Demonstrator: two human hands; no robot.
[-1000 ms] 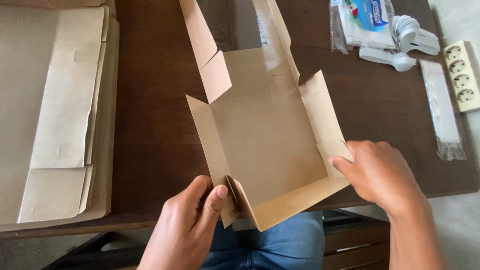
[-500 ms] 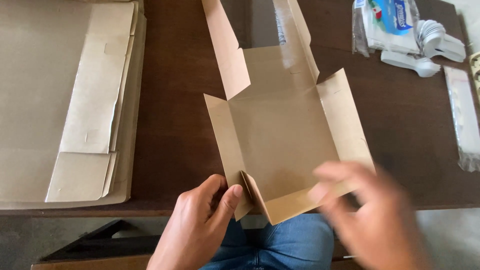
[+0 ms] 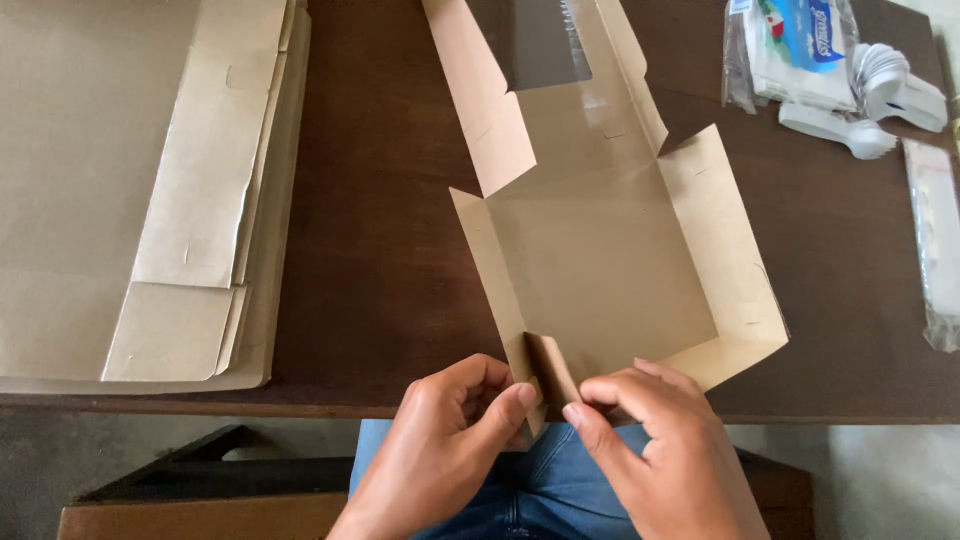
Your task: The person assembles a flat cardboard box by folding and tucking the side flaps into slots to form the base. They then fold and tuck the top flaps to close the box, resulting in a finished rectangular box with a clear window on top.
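A brown cardboard box blank [image 3: 600,260] lies partly folded on the dark wooden table [image 3: 380,230], its side flaps raised and a clear window in the far lid. My left hand [image 3: 450,440] pinches the near left corner flap of the box between thumb and fingers at the table's front edge. My right hand [image 3: 660,450] grips the box's near wall just beside that corner, thumb meeting the same folded tab. Both hands sit over my lap in blue jeans.
A stack of flat cardboard blanks [image 3: 140,190] covers the table's left part. At the far right lie a plastic pack of napkins [image 3: 790,50], white plastic spoons [image 3: 880,100] and a clear wrapped packet [image 3: 935,240]. A dark wooden frame [image 3: 200,490] shows under the table.
My right hand left the box's right front corner and came across to the left corner beside my left hand. The view shifted, so the box appears further right.
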